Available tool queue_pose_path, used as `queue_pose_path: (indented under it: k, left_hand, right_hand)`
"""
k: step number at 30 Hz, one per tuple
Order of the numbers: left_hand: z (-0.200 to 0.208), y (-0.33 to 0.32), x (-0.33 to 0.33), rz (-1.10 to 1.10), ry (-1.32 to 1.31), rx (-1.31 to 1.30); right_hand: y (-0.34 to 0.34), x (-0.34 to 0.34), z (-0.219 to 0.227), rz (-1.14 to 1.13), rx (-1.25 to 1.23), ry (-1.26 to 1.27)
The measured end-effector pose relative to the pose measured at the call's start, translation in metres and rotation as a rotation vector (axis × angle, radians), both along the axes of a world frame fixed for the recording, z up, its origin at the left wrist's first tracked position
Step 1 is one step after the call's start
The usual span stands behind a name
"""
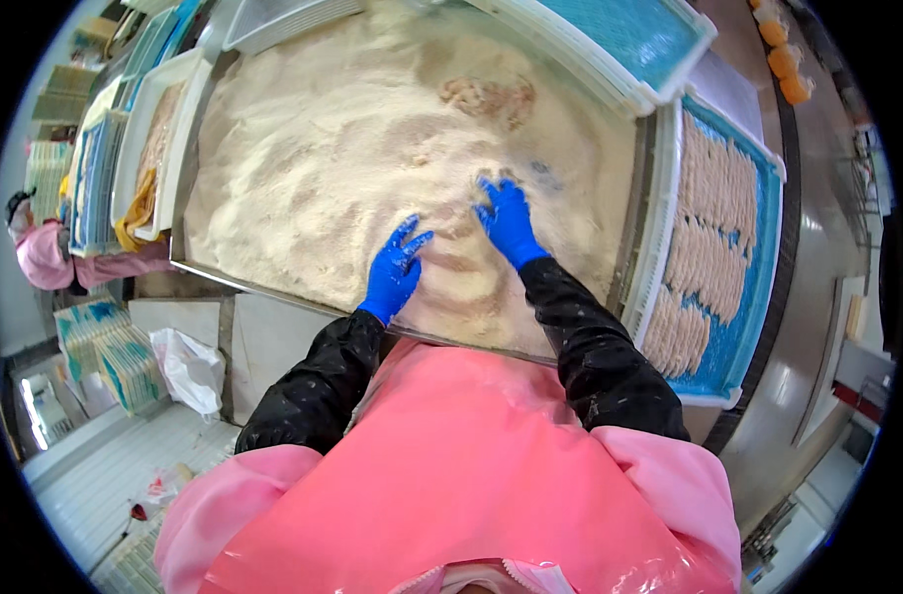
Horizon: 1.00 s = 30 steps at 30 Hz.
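left hand (394, 269): fingers spread, palm down | right hand (507, 220): same

This is a food-processing plant, at a breading station on a production floor. A wide, shallow metal trough (199, 259) is filled edge to edge with pale breadcrumb coating (332, 148). White plastic trays with blue mesh liners (758, 247) stand beside it, one carrying neat rows of breaded strips (709, 247); more such trays are stacked at the left (110, 356). The person wears blue gloves (394, 272), black sleeve covers (313, 391) and a pink plastic apron (461, 465), and a co-worker in pink (46, 259) stands by another line. The floor and surrounding surfaces are bare steel and light panels.
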<state>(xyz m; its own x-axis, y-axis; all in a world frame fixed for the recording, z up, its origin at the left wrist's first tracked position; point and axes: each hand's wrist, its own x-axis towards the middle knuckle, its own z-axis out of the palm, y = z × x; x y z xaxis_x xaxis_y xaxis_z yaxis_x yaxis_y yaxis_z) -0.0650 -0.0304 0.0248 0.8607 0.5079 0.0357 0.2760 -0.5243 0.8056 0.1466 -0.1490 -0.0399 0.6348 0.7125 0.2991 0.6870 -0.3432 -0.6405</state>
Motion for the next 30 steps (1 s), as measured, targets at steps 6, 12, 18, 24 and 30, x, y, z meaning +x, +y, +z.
queue_pose_path:
  k: [6,12,18,24,30]
  left_hand:
    - [-0.016,0.008,-0.016,0.012,-0.016,0.032]
    - [-0.016,0.014,-0.015,-0.029,-0.032,0.059]
    - [-0.016,0.017,-0.015,-0.072,-0.031,0.052]
    - [-0.015,0.019,-0.015,-0.086,-0.029,0.046]
    - [-0.005,0.017,-0.008,-0.021,-0.117,-0.33]
  right_hand:
    - [0.073,-0.004,0.017,0.064,0.042,0.313]
    - [0.128,0.013,0.037,-0.002,-0.511,-0.219]
    - [0.087,0.011,0.039,0.129,-0.119,0.391]
    - [0.04,-0.016,0.096,-0.091,0.158,1.194]
    - [-0.006,-0.029,0.094,-0.019,0.024,0.341]
